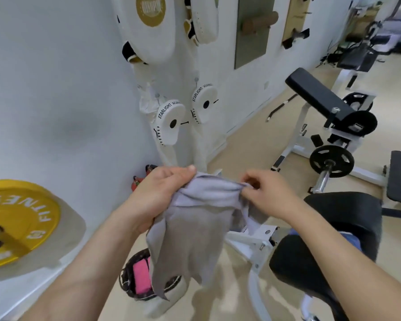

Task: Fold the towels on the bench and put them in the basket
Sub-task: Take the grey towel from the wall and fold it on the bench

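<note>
Grey towel [195, 235] held up in mid-air at centre frame, hanging in loose folds. Left hand [158, 198] bunched round its upper left corner, fingers [183, 173] curled tight on the cloth, thumb on top. Right hand [266, 193] at the upper right edge, fingers [249, 179] pinching a small fold of the hem. Top edge slung between the two hands, sagging a little.

Lower tip of the towel dangling in front of the basket [124, 278] on the floor at lower centre; touching it or not, impossible to tell. Inside the basket, a folded pink towel [141, 278].

Black padded bench [347, 216] at lower right, beneath the right forearm, with something blue [351, 242] on it, mostly hidden. Yellow weight plate [16, 218] at far left by the white wall. White strike pads [169, 122] hung on the wall at upper centre. Another padded machine [317, 98] and a black plate [331, 161] at upper right.
</note>
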Action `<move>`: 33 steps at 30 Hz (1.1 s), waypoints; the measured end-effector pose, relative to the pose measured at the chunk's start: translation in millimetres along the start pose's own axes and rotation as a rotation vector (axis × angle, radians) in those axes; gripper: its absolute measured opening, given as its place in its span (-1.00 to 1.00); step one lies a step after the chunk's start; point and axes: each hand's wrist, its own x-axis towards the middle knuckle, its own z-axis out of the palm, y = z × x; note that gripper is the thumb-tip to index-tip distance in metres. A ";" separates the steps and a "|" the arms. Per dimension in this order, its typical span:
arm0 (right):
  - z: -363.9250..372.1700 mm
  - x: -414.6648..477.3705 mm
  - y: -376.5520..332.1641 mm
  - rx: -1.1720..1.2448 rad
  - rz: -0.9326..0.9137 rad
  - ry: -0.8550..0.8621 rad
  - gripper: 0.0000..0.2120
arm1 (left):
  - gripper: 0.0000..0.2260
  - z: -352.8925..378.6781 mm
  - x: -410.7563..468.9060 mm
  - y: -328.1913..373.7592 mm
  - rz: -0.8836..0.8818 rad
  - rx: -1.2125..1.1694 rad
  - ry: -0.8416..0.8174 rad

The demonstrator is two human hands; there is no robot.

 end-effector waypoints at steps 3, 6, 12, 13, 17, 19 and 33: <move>-18.9 -28.8 44.0 0.133 0.039 -0.081 -0.81 | -0.73 43.4 -24.8 -18.1 -0.008 -0.182 0.033; -38.2 -64.2 76.9 0.194 0.051 -0.127 -0.71 | -0.70 86.3 -50.5 -37.5 -0.029 -0.227 0.180; -60.2 -141.2 84.1 0.311 -0.153 -0.509 -0.41 | -0.84 168.8 -103.2 -33.3 -0.062 0.025 0.180; -58.2 -153.7 75.7 0.361 -0.223 -0.578 -0.36 | -0.83 182.0 -110.9 -28.7 -0.052 0.080 0.153; -48.6 -194.9 60.3 0.689 -0.235 -0.495 -0.74 | -0.95 220.6 -139.7 -19.3 0.044 0.152 0.178; -54.0 -213.2 62.7 0.694 -0.223 -0.414 -0.83 | -0.76 228.7 -161.1 -24.7 0.056 0.082 0.222; -184.9 -347.6 149.8 0.842 -0.088 -0.228 -0.71 | -0.70 392.7 -295.3 -61.7 0.040 -0.036 0.362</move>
